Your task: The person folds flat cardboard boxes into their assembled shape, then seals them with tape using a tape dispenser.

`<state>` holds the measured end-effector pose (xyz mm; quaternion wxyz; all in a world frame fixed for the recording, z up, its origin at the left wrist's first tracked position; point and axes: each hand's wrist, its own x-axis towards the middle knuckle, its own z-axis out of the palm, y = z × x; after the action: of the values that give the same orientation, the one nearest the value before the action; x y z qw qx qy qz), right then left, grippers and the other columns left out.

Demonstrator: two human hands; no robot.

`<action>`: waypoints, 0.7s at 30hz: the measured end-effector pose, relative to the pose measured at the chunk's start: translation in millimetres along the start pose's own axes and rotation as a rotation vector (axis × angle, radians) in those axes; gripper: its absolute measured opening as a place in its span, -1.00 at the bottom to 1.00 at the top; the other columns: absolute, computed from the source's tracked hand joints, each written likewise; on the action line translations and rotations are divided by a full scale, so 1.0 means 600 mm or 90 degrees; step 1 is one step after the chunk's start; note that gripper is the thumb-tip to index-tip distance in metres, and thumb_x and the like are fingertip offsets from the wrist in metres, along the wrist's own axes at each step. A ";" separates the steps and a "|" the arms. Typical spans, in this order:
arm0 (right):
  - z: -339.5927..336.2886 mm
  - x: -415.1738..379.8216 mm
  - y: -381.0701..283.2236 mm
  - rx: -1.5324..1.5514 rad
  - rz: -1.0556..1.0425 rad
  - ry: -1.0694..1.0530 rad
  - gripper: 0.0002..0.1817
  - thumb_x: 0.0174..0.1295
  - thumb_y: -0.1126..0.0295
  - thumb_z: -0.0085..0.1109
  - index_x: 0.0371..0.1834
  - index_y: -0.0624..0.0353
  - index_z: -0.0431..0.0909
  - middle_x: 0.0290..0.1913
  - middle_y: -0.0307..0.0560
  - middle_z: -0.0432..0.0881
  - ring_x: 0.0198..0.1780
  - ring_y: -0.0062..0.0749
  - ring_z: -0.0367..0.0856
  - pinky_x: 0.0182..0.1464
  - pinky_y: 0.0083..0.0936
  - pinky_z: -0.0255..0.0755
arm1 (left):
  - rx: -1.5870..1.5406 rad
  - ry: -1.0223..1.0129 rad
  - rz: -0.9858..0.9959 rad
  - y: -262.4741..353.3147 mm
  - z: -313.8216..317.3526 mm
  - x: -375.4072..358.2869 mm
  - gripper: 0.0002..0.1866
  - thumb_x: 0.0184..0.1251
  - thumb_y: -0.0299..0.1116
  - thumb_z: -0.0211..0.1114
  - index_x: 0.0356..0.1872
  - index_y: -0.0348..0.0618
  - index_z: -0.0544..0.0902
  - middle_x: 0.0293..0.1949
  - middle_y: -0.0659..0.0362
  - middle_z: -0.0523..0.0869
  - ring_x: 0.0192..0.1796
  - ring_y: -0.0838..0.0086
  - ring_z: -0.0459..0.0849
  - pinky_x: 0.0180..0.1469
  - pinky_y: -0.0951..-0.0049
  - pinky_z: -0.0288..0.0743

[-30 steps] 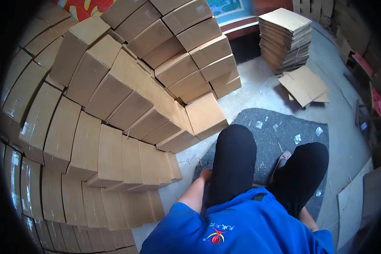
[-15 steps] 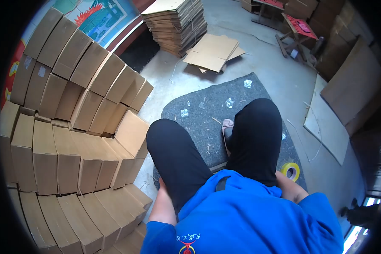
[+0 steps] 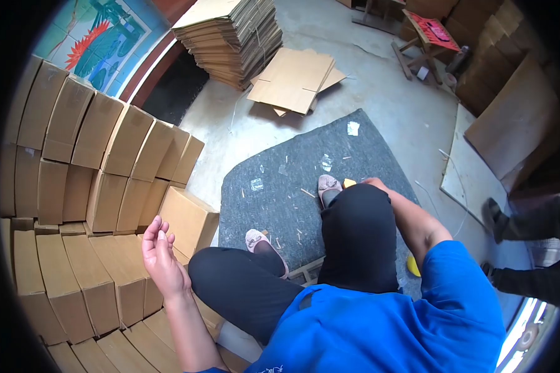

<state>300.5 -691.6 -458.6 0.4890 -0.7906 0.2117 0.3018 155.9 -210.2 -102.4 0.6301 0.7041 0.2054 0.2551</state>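
Note:
My left hand point(image 3: 162, 256) is raised beside my left knee with its fingers apart and nothing in it. It hovers in front of the nearest taped cardboard box point(image 3: 190, 217) in the stacked rows. My right arm stretches forward past my right knee. My right hand point(image 3: 372, 182) is mostly hidden behind that knee, next to a small yellow object point(image 3: 350, 183) on the grey mat point(image 3: 305, 168). Whether the fingers grip it I cannot tell. A yellow tape roll point(image 3: 412, 265) peeks out under my right arm.
Rows of sealed cardboard boxes point(image 3: 93, 186) fill the left. A tall stack of flat cartons point(image 3: 230, 31) and loose flattened cartons point(image 3: 295, 78) lie ahead on the concrete floor. Another person's legs point(image 3: 529, 248) stand at the right, near leaning cardboard sheets point(image 3: 510, 124).
My left hand has come up from beside my thigh and opened. My right arm has swung forward past the knee to the mat. The view turned right, and another person's legs came into sight.

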 end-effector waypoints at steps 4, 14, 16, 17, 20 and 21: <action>0.015 0.079 -0.246 -0.150 -0.040 -0.113 -0.57 0.32 0.23 0.23 0.19 0.21 0.59 -0.12 -0.09 0.73 -0.24 -0.38 0.71 -0.28 -0.39 0.58 | 0.192 -0.349 0.129 0.069 0.115 -0.011 -0.68 0.22 -0.56 0.32 0.02 -0.31 0.62 0.17 -0.06 0.64 0.25 0.23 0.59 0.35 0.24 0.40; 0.102 0.392 -0.488 0.196 0.139 0.132 -0.33 0.37 -0.08 0.14 0.37 0.17 0.39 0.23 0.03 0.55 0.03 -0.13 0.65 -0.05 -0.12 0.55 | 0.332 -0.764 0.130 -0.028 0.238 0.115 -0.44 0.14 -0.31 0.43 0.21 -0.19 0.56 0.20 -0.04 0.64 0.12 0.05 0.65 0.14 0.11 0.52; 0.139 0.423 -0.475 0.382 0.133 -0.007 -0.29 0.34 -0.14 0.17 0.36 0.16 0.36 0.36 0.07 0.40 0.14 -0.06 0.56 0.00 -0.06 0.50 | 0.319 -0.775 0.065 -0.035 0.252 0.142 -0.49 0.14 -0.38 0.41 0.17 -0.18 0.58 0.19 -0.04 0.64 0.11 0.04 0.65 0.12 0.14 0.52; 0.155 0.429 -0.477 0.447 0.125 -0.010 -0.45 0.37 -0.03 0.21 0.23 0.13 0.44 0.15 0.01 0.58 0.00 -0.19 0.65 -0.13 -0.24 0.55 | 0.321 -0.770 0.036 -0.042 0.255 0.151 -0.48 0.14 -0.38 0.41 0.18 -0.18 0.58 0.19 -0.04 0.64 0.12 0.04 0.65 0.12 0.15 0.52; 0.165 0.467 -0.459 0.509 0.119 -0.107 -0.72 0.40 0.19 0.22 0.01 0.12 0.54 -0.20 -0.14 0.69 -0.34 -0.41 0.66 -0.36 -0.52 0.54 | 0.328 -0.774 0.003 -0.059 0.269 0.174 -0.48 0.14 -0.39 0.42 0.18 -0.19 0.57 0.19 -0.03 0.64 0.12 0.03 0.65 0.11 0.16 0.52; 0.164 0.460 -0.453 0.562 0.086 -0.116 -0.86 0.42 0.32 0.20 -0.08 0.11 0.54 -0.27 -0.19 0.69 -0.37 -0.47 0.69 -0.43 -0.65 0.52 | 0.332 -0.774 0.002 -0.063 0.273 0.181 -0.47 0.14 -0.38 0.42 0.19 -0.19 0.56 0.19 -0.03 0.64 0.12 0.02 0.64 0.11 0.16 0.51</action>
<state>646.0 -496.6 -505.6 0.7752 -0.4608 0.3273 0.2822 343.3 -267.4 -141.4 0.4423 0.8525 -0.1331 -0.2447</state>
